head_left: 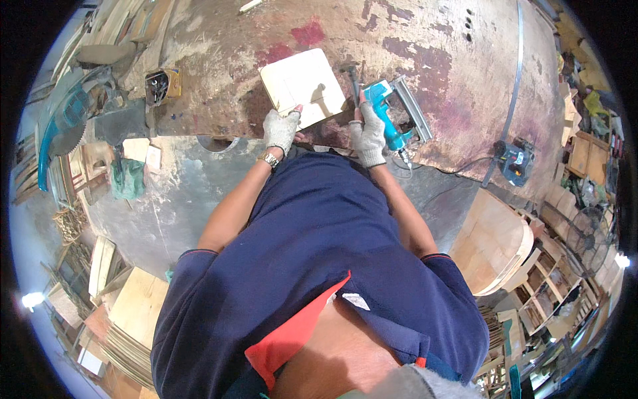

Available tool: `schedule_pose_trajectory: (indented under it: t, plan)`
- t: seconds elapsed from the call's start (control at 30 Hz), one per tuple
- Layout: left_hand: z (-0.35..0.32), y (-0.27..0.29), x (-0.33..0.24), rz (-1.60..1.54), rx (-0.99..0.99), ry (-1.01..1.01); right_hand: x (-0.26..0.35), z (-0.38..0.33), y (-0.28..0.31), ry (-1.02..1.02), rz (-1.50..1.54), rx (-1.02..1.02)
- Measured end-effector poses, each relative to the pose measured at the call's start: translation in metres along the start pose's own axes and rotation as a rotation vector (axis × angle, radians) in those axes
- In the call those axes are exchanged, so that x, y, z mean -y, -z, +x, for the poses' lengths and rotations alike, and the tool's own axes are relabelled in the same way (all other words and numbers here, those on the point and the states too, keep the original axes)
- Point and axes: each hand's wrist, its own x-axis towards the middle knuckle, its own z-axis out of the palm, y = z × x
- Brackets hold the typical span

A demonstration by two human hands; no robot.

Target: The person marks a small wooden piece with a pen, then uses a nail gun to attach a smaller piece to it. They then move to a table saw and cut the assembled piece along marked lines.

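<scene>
My left hand (281,128), in a white fingerless work glove with a wristwatch below it, presses on the near edge of a pale square wooden board (302,83) with rounded corners. The board lies flat on a worn, stained workbench (425,60). My right hand (369,136), also gloved, grips the handle of a turquoise nail gun (389,110) just to the right of the board; its grey metal magazine points away to the right. A small hammer (352,76) lies between the board and the nail gun.
A teal mitre saw (63,123) stands at the bench's left end, with a small open box of fasteners (161,85) beside it. A dark power unit (515,161) sits at the right edge. Curved plywood pieces (495,243) and stacked boards (133,312) are on the floor.
</scene>
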Motion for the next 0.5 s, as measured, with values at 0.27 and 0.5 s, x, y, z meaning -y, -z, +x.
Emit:
schedule_pose_trajectory:
  t: [0.27, 0.5]
  plan:
    - [0.004, -0.001, 0.002, -0.038, 0.007, -0.004, -0.001, -0.009, -0.014, -0.094, 0.028, -0.061]
    - [0.01, 0.001, 0.009, -0.031, 0.031, -0.01, 0.007, -0.013, -0.015, -0.126, 0.131, -0.116]
